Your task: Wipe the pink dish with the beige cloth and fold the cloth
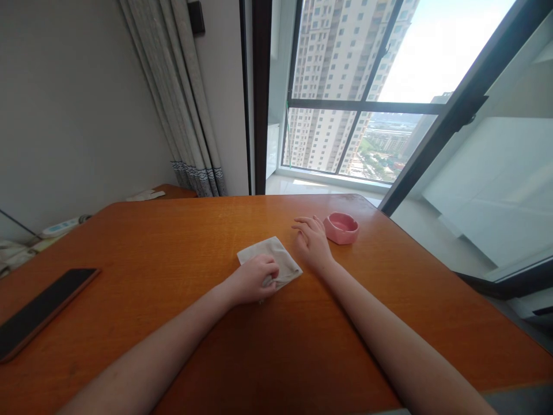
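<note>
My left hand [258, 278] is closed on a folded whitish cloth [280, 257], its fingers bunching the near edge. Most of the cloth lies flat on the brown wooden table [181, 242]. To the right, my right hand [314, 242] is held over the table with its fingers apart and nothing in them. Just beyond that hand stands a pink ashtray [342, 229] with a faceted outer wall. Whether the hand touches the ashtray is hard to tell.
A dark, flat panel [47, 308] with a brown edge lies at the left of the table. A white remote-like object [60, 227] is past the left edge. Grey curtains [173, 86] hang behind, and a large window [345, 104] is at the back right.
</note>
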### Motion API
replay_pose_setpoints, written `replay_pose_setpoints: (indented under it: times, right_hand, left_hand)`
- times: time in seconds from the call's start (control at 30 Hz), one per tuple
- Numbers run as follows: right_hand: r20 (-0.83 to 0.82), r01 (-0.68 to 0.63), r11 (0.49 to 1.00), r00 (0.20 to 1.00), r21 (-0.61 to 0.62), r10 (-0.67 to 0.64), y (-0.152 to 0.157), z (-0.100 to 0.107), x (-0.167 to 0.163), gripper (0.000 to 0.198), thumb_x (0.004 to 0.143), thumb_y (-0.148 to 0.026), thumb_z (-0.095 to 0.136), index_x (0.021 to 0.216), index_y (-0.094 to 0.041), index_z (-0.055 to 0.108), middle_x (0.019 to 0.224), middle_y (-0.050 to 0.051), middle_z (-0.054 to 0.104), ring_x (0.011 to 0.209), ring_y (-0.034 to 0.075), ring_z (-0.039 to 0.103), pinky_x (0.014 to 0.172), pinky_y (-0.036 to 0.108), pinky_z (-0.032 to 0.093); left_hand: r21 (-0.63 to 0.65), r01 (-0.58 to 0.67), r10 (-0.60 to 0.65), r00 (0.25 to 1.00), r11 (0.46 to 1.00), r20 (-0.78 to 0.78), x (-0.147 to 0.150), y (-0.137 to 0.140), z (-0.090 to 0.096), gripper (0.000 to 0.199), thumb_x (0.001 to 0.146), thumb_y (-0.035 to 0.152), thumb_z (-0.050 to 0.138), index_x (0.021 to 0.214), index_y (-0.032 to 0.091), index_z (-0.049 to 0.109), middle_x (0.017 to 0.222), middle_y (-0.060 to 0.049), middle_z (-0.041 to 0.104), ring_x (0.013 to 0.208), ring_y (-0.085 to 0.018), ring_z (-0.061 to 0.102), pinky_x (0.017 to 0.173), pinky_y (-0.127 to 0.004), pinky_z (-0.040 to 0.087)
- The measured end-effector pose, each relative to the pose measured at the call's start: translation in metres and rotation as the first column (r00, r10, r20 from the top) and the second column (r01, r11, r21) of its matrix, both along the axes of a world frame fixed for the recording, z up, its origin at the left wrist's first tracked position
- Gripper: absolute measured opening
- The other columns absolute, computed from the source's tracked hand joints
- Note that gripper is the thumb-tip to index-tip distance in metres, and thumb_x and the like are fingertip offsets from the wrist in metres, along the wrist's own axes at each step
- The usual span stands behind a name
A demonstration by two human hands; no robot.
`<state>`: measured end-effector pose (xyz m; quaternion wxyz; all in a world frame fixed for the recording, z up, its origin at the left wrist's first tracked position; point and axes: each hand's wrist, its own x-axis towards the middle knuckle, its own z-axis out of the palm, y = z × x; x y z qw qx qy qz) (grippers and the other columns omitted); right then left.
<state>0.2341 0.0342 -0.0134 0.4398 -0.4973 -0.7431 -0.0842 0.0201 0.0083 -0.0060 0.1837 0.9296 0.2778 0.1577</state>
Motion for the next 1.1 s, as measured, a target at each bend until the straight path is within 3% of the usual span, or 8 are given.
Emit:
replay_pose_setpoints:
  times: [0.2, 0.3, 0.43, 0.5, 0.57, 0.73, 0.9, 1.1]
  right_hand:
    - [-0.027, -0.095, 0.985, 0.995, -0.143, 0.092, 0.001, 0.000, -0.005, 0.024, 0.082, -0.014, 0.040, 0.091, -0.019, 0.062, 0.096, 0.006, 0.062, 0.095, 0.019, 0.056, 0.096, 0.037, 0.036]
    - [-0.080, -0.078, 0.975, 0.995, -0.208, 0.062, -0.003, 0.005, -0.009, 0.023, 0.085, -0.018, 0.039, 0.094, -0.018, 0.059, 0.087, 0.006, 0.061, 0.082, 0.017, 0.056, 0.077, 0.029, 0.043]
    - [-0.071, -0.056, 0.938, 0.997, -0.342, 0.034, -0.013, 0.013, -0.022, 0.022, 0.086, -0.030, 0.043, 0.102, -0.019, 0.053, 0.065, -0.003, 0.053, 0.058, 0.013, 0.049, 0.058, 0.024, 0.037]
    - [0.026, -0.102, 0.869, 0.991, -0.483, 0.130, -0.018, 0.012, -0.031, 0.023, 0.084, -0.035, 0.048, 0.101, -0.020, 0.053, 0.066, -0.003, 0.054, 0.059, 0.012, 0.050, 0.058, 0.023, 0.035]
    - [0.151, -0.076, 0.789, 0.966, -0.609, 0.209, -0.020, 0.009, -0.037, 0.025, 0.080, -0.036, 0.054, 0.100, -0.021, 0.056, 0.074, 0.000, 0.058, 0.067, 0.014, 0.054, 0.064, 0.024, 0.036]
    - [0.381, 0.182, 0.777, 0.921, -0.603, 0.079, -0.010, -0.002, -0.028, 0.030, 0.077, -0.019, 0.051, 0.106, -0.020, 0.058, 0.103, 0.009, 0.059, 0.098, 0.023, 0.053, 0.084, 0.033, 0.036]
    - [0.417, 0.270, 0.816, 0.908, -0.511, -0.039, 0.006, -0.009, -0.006, 0.034, 0.085, -0.011, 0.036, 0.110, -0.019, 0.058, 0.106, 0.010, 0.059, 0.098, 0.020, 0.054, 0.089, 0.031, 0.035]
    - [0.352, 0.284, 0.853, 0.927, -0.438, -0.128, 0.007, -0.018, -0.005, 0.027, 0.085, -0.021, 0.043, 0.105, -0.017, 0.062, 0.122, 0.011, 0.053, 0.115, 0.023, 0.045, 0.102, 0.036, 0.027]
  left_hand:
    - [-0.246, -0.044, 0.075, 0.990, 0.968, 0.116, -0.003, 0.010, -0.006, 0.003, 0.072, 0.020, 0.050, 0.072, 0.017, 0.051, 0.073, 0.001, 0.052, 0.069, -0.013, 0.046, 0.064, -0.024, 0.037]
    - [-0.475, -0.101, 0.268, 0.916, 0.874, 0.299, -0.002, 0.016, -0.008, 0.017, 0.076, 0.033, 0.052, 0.073, 0.017, 0.048, 0.065, 0.003, 0.046, 0.061, -0.011, 0.042, 0.056, -0.022, 0.034]
    - [-0.738, -0.025, 0.627, 0.546, 0.675, 0.556, -0.008, 0.034, -0.006, 0.029, 0.074, 0.044, 0.055, 0.075, 0.018, 0.044, 0.066, 0.004, 0.045, 0.059, -0.009, 0.044, 0.054, -0.020, 0.036]
    - [-0.764, -0.057, 0.726, 0.365, 0.643, 0.583, -0.020, 0.049, -0.005, 0.029, 0.071, 0.044, 0.056, 0.075, 0.019, 0.043, 0.067, 0.004, 0.046, 0.059, -0.008, 0.045, 0.056, -0.019, 0.039]
    - [-0.762, -0.173, 0.769, 0.308, 0.624, 0.560, -0.037, 0.065, -0.007, 0.029, 0.068, 0.044, 0.057, 0.076, 0.019, 0.043, 0.067, 0.005, 0.047, 0.059, -0.008, 0.046, 0.055, -0.019, 0.039]
    - [-0.747, -0.367, 0.825, 0.360, 0.555, 0.436, -0.080, 0.094, -0.023, 0.025, 0.060, 0.034, 0.061, 0.074, 0.019, 0.044, 0.059, 0.005, 0.047, 0.052, -0.010, 0.044, 0.049, -0.021, 0.034]
    - [-0.609, -0.521, 0.800, 0.432, 0.599, 0.417, -0.087, 0.099, -0.033, 0.019, 0.059, 0.024, 0.063, 0.069, 0.019, 0.048, 0.065, 0.003, 0.051, 0.060, -0.012, 0.047, 0.059, -0.024, 0.036]
    - [-0.143, -0.723, 0.730, 0.631, 0.676, 0.262, -0.075, 0.090, -0.031, 0.021, 0.069, 0.030, 0.056, 0.085, 0.019, 0.052, 0.091, -0.006, 0.054, 0.078, -0.019, 0.054, 0.071, -0.031, 0.042]
